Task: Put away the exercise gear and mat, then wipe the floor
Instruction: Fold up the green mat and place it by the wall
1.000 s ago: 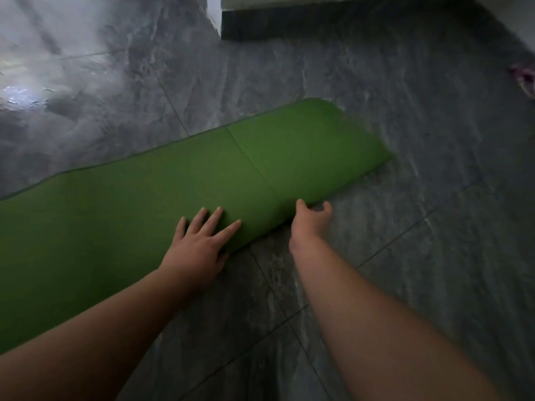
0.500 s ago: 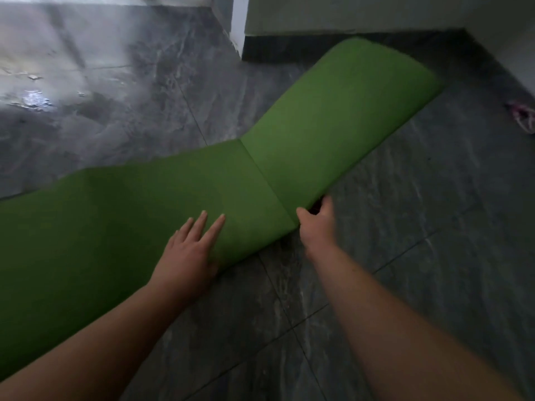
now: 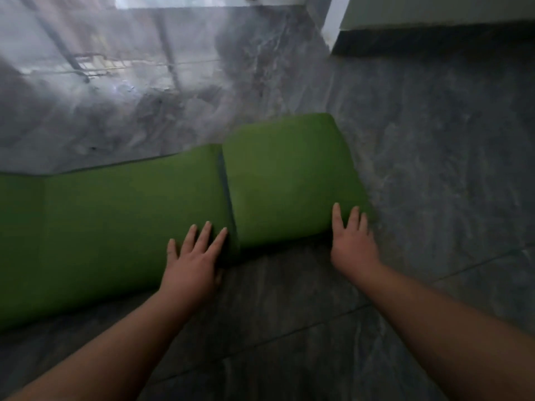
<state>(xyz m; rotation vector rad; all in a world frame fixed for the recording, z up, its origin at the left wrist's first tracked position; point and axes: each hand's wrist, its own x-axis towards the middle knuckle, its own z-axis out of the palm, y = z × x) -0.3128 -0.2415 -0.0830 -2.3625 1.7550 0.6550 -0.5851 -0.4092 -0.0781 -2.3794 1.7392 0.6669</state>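
A green exercise mat (image 3: 115, 221) lies across the grey marble floor (image 3: 434, 169), running off the left edge. Its right end is folded back over itself into a thicker pad (image 3: 286, 180), with a dark crease where the fold meets the flat part. My left hand (image 3: 192, 261) lies flat on the mat just left of that crease, fingers straight and spread. My right hand (image 3: 351, 244) rests with straight fingers at the near right corner of the folded pad, at its edge.
A white wall corner (image 3: 333, 21) and a dark skirting (image 3: 434, 39) stand at the back right. Bright window light reflects off the glossy floor at the back left. Bare tiles lie in front of the mat and to its right.
The lifted right end of the mat has come down and now lies folded flat on the rest. My right hand let go of the edge and opened; the left stayed on the mat.
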